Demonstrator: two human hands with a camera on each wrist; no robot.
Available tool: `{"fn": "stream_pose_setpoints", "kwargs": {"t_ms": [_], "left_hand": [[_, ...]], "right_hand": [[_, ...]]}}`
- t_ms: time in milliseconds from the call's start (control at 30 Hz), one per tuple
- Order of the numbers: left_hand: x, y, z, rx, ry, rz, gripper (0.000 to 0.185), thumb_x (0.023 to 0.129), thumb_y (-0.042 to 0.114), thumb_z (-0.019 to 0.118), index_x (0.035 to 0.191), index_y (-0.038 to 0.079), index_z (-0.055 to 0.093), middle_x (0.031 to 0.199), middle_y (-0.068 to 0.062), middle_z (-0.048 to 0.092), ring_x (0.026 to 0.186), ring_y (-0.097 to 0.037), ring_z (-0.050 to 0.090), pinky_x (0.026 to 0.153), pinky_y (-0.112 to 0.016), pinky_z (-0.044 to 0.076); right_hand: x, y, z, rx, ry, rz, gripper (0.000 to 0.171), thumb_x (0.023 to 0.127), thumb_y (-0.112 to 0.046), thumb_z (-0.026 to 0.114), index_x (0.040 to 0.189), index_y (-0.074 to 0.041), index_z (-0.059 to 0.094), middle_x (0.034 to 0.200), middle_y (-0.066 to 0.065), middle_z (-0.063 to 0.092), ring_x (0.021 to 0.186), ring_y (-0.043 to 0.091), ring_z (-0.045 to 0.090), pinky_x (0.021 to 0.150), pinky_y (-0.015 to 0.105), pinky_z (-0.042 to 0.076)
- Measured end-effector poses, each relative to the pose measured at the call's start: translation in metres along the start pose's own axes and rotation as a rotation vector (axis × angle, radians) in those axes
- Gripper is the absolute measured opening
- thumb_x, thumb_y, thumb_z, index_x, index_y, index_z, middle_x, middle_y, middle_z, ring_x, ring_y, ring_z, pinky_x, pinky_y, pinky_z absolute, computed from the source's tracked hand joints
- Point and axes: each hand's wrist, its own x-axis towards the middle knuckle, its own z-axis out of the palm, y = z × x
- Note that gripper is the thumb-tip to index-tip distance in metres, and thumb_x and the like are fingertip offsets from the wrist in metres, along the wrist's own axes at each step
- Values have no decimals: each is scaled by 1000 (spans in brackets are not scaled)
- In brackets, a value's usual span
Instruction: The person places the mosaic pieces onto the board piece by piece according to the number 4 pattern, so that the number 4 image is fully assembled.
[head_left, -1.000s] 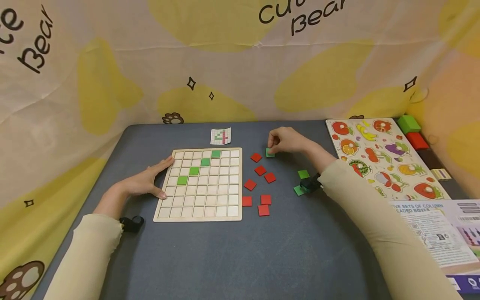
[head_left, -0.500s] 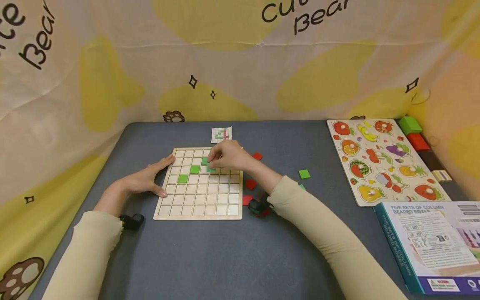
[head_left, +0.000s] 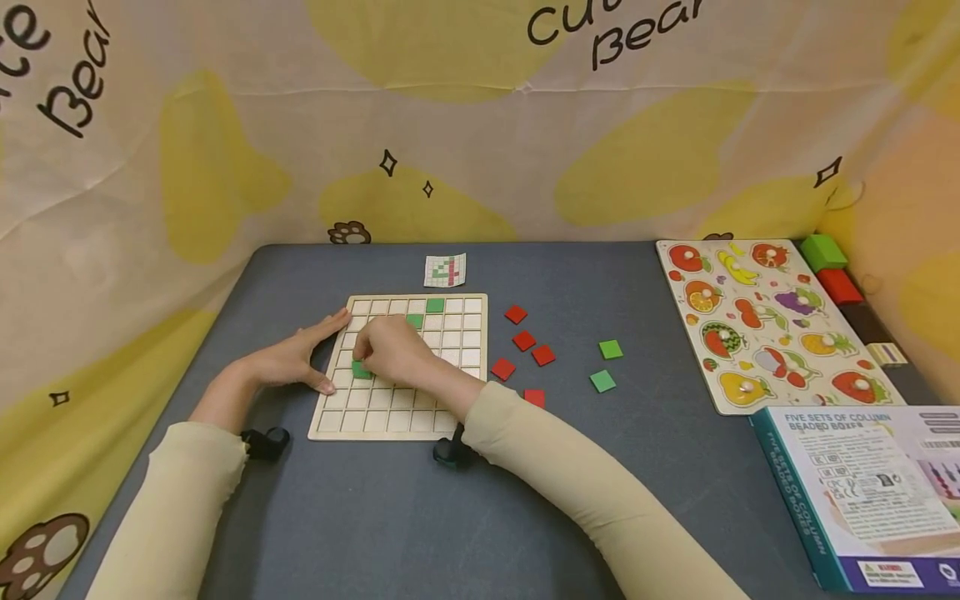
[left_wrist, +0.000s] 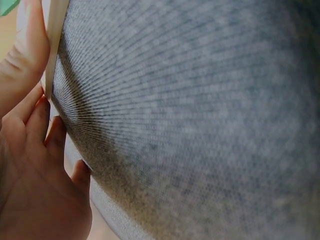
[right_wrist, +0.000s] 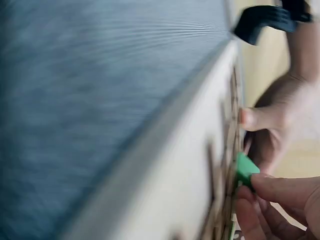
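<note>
A pale wooden grid board (head_left: 330, 425) lies on the table, with a green tile (head_left: 435, 306) and another green tile (head_left: 415, 321) set in its upper cells. Over its left part, my right hand (head_left: 397, 350) pinches a green square tile (head_left: 362, 371) between thumb and fingertips; the right wrist view shows this tile (right_wrist: 245, 169) tilted at the board's surface. My right hand hides several cells. Along the board's left edge rests my left hand (head_left: 292, 358), thumb and fingers spread; in the left wrist view its thumb (left_wrist: 30, 55) touches the board's edge.
Several red tiles (head_left: 523, 341) lie right of the board, with two loose green tiles (head_left: 611, 349) farther right. A small pattern card (head_left: 445, 271) sits behind the board. A fruit puzzle board (head_left: 780, 321), a box (head_left: 847, 492) and coloured blocks (head_left: 823, 250) occupy the right side.
My right hand has carried a green tile from the table right of the board, leftward across it to the left-hand cells. My left hand stays at the board's edge.
</note>
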Motion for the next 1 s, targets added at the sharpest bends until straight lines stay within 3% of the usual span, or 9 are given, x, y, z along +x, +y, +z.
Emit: {"fn": "stream_pose_setpoints", "kwargs": {"t_ms": [233,533,733,1000], "left_hand": [[-1,0,0,-4,0,5,124,69,24,87,160,9,5,167,-17,-10,153,-45,-15,115,-71,-17],[-2,-1,3,-13,5,9,123,69,23,87,160,7,6,167,-18,-10,152,-46,-15,114,-72,-17],[-1,0,3,-9,8,17,122,70,20,87,160,8,6,167,-19,-10,152,-46,-15,115,-72,-16],[1,0,2,9,12,-5,125,69,21,88,160,10,4,167,-19,-11,153,-45,-15,117,-70,-15]], "right_hand": [[-2,-2,7,-79,-29,-15,15,88,-10,70,98,-15,80,100,-3,78,91,11,72,77,17,55],[-7,3,0,-172,-53,-70,14,89,-13,70,97,-18,81,101,-5,78,91,9,71,71,18,56],[-23,37,-43,-128,-82,-37,19,90,-15,69,107,-15,78,99,0,75,89,12,66,77,25,53],[-71,129,-121,-37,-153,-33,19,87,-12,73,106,-11,77,101,4,77,91,16,69,81,31,55]]}}
